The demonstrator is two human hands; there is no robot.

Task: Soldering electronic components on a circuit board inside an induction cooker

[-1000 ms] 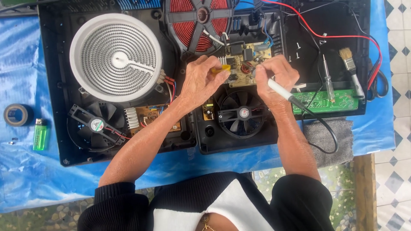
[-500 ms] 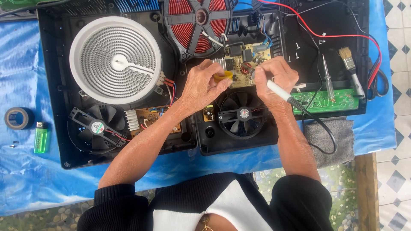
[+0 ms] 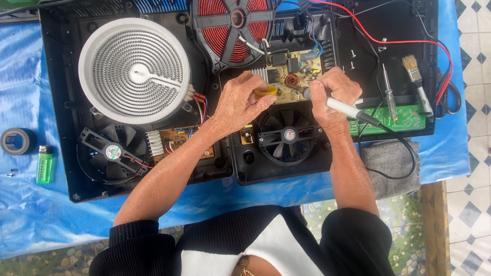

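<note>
The right hand is closed in a pen-like grip around a soldering iron with a white handle; its tip points left and up onto the tan circuit board, just beside a small copper-wound coil. The iron's black cable trails off toward the right edge of the open black cooker housing and loops over a grey cloth. The left hand rests on the housing just left of the board, fingers curled, thumb and forefinger pinching a small yellow roll that touches the board's lower left corner. The two hands lie near each other, with the board's lower edge between them.

Against half a second ago, both hands sit in much the same place: the left has kept its pinch on the yellow roll, and the right has kept the iron's tip at the same spot on the board.

The board is tan, crowded with small dark components, and lies in the middle of the housing, below a red induction coil and above a black cooling fan.

A white radiant heating element fills the housing's left half, with a second fan at its near left corner. A screwdriver and a brush lie toward the right edge, by a green circuit board. On the blue sheet, off the left edge, lie a tape roll and a green lighter.
</note>
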